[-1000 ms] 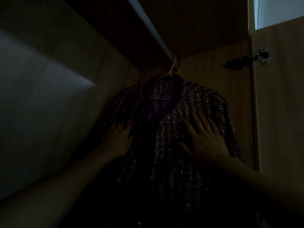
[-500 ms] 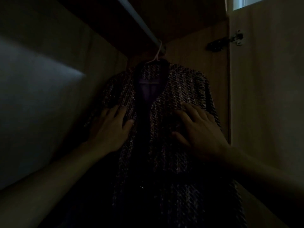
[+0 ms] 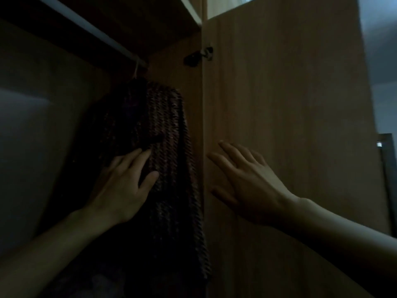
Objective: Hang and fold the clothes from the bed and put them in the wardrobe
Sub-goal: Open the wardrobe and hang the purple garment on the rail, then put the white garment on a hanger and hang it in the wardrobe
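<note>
A dark tweed jacket [image 3: 167, 130] hangs on a hanger [image 3: 135, 69] from the wardrobe rail [image 3: 86, 24], deep in the dim right corner of the wardrobe. My left hand [image 3: 122, 186] lies with spread fingers on the jacket's front. My right hand [image 3: 247, 181] is off the jacket, fingers straight, flat in front of the inner face of the open wooden wardrobe door [image 3: 290, 104]. Neither hand holds anything.
The wardrobe's pale back panel [image 3: 32, 136] fills the left. A door hinge [image 3: 199, 55] sits at the top of the wardrobe's side wall. A dark vertical frame [image 3: 386, 179] stands at the far right beyond the door. The jacket's lower part is lost in shadow.
My view has swung right, so the door now fills the middle. My right hand has left the jacket and moved onto the door side. My left hand stays on the jacket.
</note>
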`<action>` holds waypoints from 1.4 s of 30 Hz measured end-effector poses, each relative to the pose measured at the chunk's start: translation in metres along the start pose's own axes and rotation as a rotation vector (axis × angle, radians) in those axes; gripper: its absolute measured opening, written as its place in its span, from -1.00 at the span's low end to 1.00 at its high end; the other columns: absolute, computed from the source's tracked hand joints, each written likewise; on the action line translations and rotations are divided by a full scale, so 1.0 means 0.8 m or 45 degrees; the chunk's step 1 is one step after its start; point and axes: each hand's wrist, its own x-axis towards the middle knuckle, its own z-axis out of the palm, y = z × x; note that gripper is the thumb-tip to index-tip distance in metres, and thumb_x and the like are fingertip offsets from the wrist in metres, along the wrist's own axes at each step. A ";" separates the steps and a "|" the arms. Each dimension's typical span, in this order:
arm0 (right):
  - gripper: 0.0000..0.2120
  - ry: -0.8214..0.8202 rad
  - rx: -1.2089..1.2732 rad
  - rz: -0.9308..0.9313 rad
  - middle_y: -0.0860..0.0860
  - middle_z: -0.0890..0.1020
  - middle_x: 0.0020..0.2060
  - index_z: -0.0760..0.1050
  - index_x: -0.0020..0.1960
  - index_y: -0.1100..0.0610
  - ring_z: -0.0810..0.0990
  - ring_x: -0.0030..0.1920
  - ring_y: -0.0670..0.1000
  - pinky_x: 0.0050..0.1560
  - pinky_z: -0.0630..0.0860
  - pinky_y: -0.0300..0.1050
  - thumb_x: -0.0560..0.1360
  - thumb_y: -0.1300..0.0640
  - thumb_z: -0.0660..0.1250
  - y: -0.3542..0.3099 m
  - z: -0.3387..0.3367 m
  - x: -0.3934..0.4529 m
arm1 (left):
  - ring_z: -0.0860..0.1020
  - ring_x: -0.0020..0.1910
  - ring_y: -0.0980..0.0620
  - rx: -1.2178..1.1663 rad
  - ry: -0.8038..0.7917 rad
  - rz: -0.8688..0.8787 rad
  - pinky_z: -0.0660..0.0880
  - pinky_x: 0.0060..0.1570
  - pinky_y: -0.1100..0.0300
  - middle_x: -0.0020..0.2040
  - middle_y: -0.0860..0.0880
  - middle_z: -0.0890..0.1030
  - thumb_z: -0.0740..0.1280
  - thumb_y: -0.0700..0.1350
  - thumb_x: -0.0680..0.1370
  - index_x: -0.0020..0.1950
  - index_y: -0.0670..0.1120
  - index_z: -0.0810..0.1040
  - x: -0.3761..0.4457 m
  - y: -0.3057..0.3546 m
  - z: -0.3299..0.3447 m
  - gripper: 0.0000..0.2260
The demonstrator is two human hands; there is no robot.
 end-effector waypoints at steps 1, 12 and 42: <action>-0.30 -0.011 -0.011 0.000 0.10 0.14 0.55 0.11 0.54 -0.02 0.13 0.53 0.14 0.48 0.14 0.06 0.52 -0.36 -0.05 0.013 -0.010 -0.026 | 0.27 0.46 -0.05 -0.019 -0.014 0.025 0.27 0.44 -0.04 0.54 0.01 0.30 -0.02 0.31 0.54 0.55 0.03 0.26 -0.011 0.031 -0.001 -0.35; -0.30 -0.250 0.060 0.309 0.01 0.02 0.58 0.02 0.56 -0.13 0.00 0.57 0.07 0.51 0.04 0.03 0.50 -0.39 -0.07 0.126 -0.066 -0.265 | 0.12 0.51 0.18 -0.339 -0.226 0.305 0.19 0.45 0.13 0.56 0.15 0.20 -0.08 0.37 0.54 0.57 0.13 0.15 -0.111 0.304 0.042 -0.36; -0.45 -0.550 -0.241 1.546 0.04 0.33 0.47 0.31 0.47 0.03 0.25 0.49 0.03 0.44 0.26 0.05 0.55 -0.13 0.29 0.111 -0.221 -0.761 | 0.30 0.45 0.05 -1.234 -0.916 0.831 0.33 0.39 -0.01 0.49 0.05 0.37 -0.10 0.37 0.51 0.48 0.04 0.35 -0.386 0.662 0.180 -0.31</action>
